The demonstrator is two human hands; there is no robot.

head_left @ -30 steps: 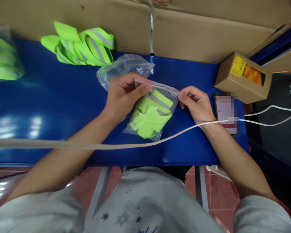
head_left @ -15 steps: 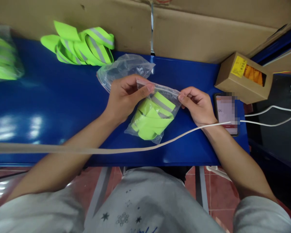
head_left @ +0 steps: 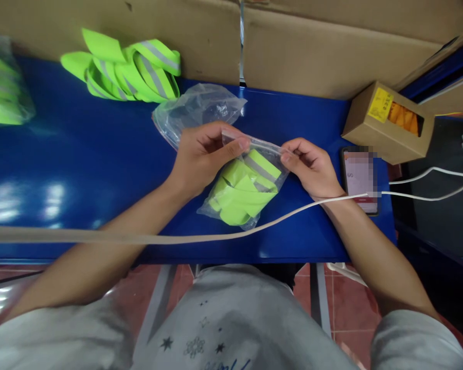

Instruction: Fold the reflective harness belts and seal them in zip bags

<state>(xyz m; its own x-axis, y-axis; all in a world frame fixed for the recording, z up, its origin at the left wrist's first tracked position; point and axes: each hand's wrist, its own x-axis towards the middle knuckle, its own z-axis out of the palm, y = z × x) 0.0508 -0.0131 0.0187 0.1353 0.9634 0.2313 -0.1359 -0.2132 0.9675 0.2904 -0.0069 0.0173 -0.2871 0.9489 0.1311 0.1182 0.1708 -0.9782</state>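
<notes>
A clear zip bag [head_left: 242, 191] stuffed with neon-green reflective bands lies on the blue table [head_left: 81, 164] in front of me. My left hand [head_left: 202, 154] pinches the bag's top strip between thumb and fingers at its left end. My right hand [head_left: 310, 167] pinches the same strip at its right end. Both hands are closed on the bag's mouth, with a short span of the strip between them.
An empty clear bag [head_left: 196, 108] lies just behind my left hand. Loose neon-green bands [head_left: 127, 69] pile at the back left; a filled bag [head_left: 3, 87] sits at the far left. A phone [head_left: 358, 177], small cardboard box [head_left: 388, 121] and white cable [head_left: 216, 237] lie to the right and front. Cardboard [head_left: 293, 46] lines the back.
My left thumb has slid a little to the right along the bag's top strip, and my two hands are now closer together. The bag stays on the table.
</notes>
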